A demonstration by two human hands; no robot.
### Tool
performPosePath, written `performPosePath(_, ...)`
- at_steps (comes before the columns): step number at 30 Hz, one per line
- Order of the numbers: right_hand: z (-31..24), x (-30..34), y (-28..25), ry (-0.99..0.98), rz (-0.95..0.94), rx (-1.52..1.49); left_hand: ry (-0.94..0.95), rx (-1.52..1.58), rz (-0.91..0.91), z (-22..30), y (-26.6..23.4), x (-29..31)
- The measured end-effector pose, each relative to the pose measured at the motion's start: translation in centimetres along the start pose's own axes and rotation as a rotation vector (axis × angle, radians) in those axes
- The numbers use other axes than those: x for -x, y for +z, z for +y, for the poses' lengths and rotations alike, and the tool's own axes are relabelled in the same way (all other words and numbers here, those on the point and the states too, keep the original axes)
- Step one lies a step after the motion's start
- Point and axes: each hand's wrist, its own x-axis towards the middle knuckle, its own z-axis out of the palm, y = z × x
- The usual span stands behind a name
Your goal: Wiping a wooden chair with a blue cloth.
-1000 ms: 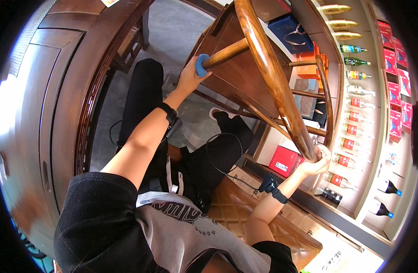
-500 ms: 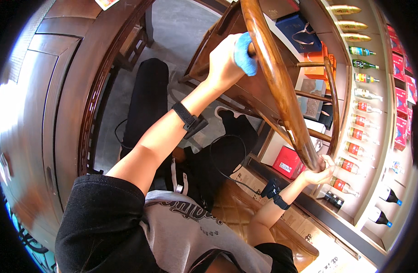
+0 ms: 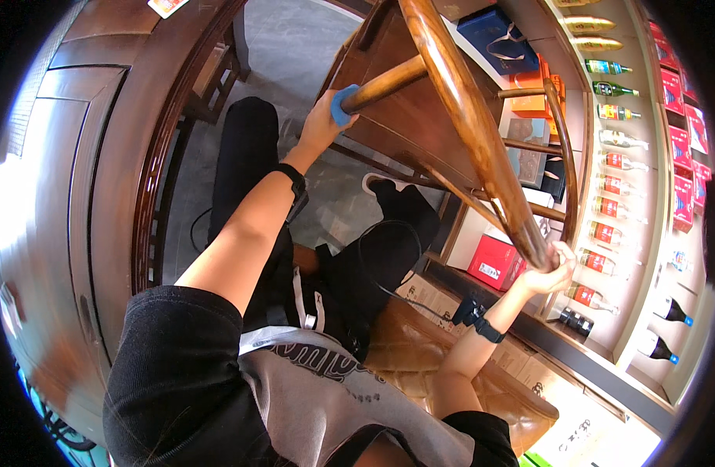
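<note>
A brown wooden chair (image 3: pixel 470 128) is tilted in front of me, its thick curved rail crossing the upper middle. My left hand (image 3: pixel 320 126) is closed round a blue cloth (image 3: pixel 342 106), which wraps the lower part of a short round post (image 3: pixel 384 84) joined to that rail. The lower end of the same curved rail is in the grip of my right hand (image 3: pixel 553 271), with fingers bent round it. The chair's flat wooden seat panel (image 3: pixel 404 109) lies behind the post.
At the left stands a large dark wooden table (image 3: pixel 112 194). Shelves on the right hold several bottles (image 3: pixel 606 233), red boxes (image 3: pixel 497 263), an orange bag (image 3: pixel 532 78) and a blue gift bag (image 3: pixel 493 39). Beneath me is a brown leather seat (image 3: pixel 408 350). A thin black cable (image 3: pixel 361 253) loops by my leg.
My left hand has slid the blue cloth down the post, away from the curved rail, toward the lower left. My right hand keeps its hold on the rail's end.
</note>
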Motion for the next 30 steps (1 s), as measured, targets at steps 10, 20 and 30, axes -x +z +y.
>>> performPosePath(10,0.0,0.1,-0.1,0.019,0.002,-0.043,0.213,0.055,0.050,16.0,-3.6,-5.7)
performPosePath(20,-0.7,0.1,0.1,-0.001,0.007,0.002,0.374,0.014,0.297,15.9,-1.6,-6.5)
performPosePath(30,-0.1,0.4,-0.7,0.000,-0.024,0.022,0.001,0.148,0.158,7.7,-0.1,-1.9)
